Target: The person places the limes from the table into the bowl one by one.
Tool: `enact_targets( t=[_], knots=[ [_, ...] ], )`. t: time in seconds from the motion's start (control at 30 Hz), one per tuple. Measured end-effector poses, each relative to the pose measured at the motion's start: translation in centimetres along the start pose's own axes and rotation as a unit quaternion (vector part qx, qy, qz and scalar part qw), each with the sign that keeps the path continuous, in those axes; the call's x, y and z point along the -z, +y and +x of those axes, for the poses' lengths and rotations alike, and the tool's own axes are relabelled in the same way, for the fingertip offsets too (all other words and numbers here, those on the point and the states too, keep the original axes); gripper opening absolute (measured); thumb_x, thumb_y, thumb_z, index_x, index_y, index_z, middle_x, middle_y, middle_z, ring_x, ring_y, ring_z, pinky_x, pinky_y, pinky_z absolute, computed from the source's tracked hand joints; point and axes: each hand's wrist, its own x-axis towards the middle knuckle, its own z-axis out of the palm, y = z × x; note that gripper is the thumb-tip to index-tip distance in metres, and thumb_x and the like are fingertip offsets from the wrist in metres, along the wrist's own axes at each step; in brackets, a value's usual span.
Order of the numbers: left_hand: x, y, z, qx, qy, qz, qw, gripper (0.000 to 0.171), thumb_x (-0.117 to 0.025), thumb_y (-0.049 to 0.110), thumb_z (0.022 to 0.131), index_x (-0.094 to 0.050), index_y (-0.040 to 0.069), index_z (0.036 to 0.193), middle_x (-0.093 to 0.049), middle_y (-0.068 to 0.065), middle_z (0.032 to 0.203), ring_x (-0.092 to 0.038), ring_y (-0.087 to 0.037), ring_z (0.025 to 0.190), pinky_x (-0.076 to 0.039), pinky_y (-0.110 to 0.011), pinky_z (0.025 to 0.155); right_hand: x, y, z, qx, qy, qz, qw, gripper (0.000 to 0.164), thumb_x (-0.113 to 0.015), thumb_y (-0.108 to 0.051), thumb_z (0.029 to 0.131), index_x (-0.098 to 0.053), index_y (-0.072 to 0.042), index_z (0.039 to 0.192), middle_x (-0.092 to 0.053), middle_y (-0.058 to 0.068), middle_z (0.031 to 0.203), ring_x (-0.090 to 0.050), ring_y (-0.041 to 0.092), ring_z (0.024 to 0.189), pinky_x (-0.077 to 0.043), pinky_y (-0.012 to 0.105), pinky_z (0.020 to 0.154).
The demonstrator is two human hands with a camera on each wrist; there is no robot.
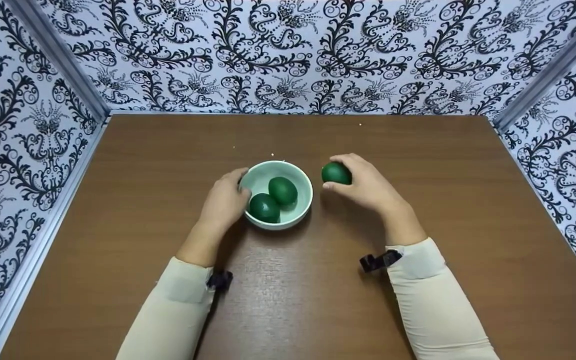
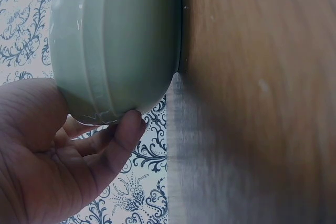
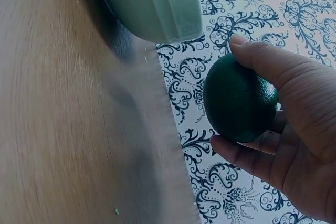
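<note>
A pale green bowl [image 1: 298, 212] stands on the table, with two dark green, glossy egg-shaped objects, one [image 1: 283, 190] beside the other [image 1: 264, 208], lying inside it. My left hand [image 1: 225, 200] grips the bowl's left side, thumb over the rim and fingers along the outer wall [image 2: 126, 40]. To the right of the bowl, my right hand [image 1: 368, 185] holds a third dark green egg-shaped object [image 3: 236, 98] between thumb and fingers. It is off the table and apart from the bowl. The right wrist view shows its smooth, shiny skin.
The brown wooden table [image 1: 288, 310] ends at a patterned black-and-white back wall [image 1: 288, 60], with similar walls left and right. Small pale specks lie behind the bowl. A green crumb [image 3: 116, 211] is on the table in the right wrist view.
</note>
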Motion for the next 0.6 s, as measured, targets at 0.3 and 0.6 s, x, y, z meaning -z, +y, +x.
enact_targets(
  t=[0.3, 0.6],
  knots=[
    [0.0, 0.0, -0.1, -0.006, 0.008, 0.004, 0.9999, 0.053, -0.057, 0.008, 0.094, -0.056, 0.004, 0.147, -0.060, -0.019, 0.147, -0.056, -0.036, 0.137, -0.044, -0.051, 0.116, -0.4, -0.5, 0.1, 0.006, -0.003, 0.003, 1.000, 0.067, -0.078, -0.042, 0.091, -0.056, -0.010, 0.145, -0.059, 0.010, 0.138, -0.058, 0.030, 0.122, -0.049, 0.049, 0.106],
    [-0.1, 0.0, -0.1, -0.011, 0.014, 0.004, 0.9998, 0.053, -0.058, 0.007, 0.093, -0.058, 0.004, 0.146, -0.062, -0.019, 0.145, -0.058, -0.036, 0.135, -0.045, -0.050, 0.114, -0.7, -1.1, 0.1, 0.012, -0.004, 0.009, 1.000, 0.067, -0.079, -0.042, 0.090, -0.056, -0.012, 0.146, -0.059, 0.008, 0.138, -0.057, 0.029, 0.124, -0.049, 0.048, 0.106]
  ],
)
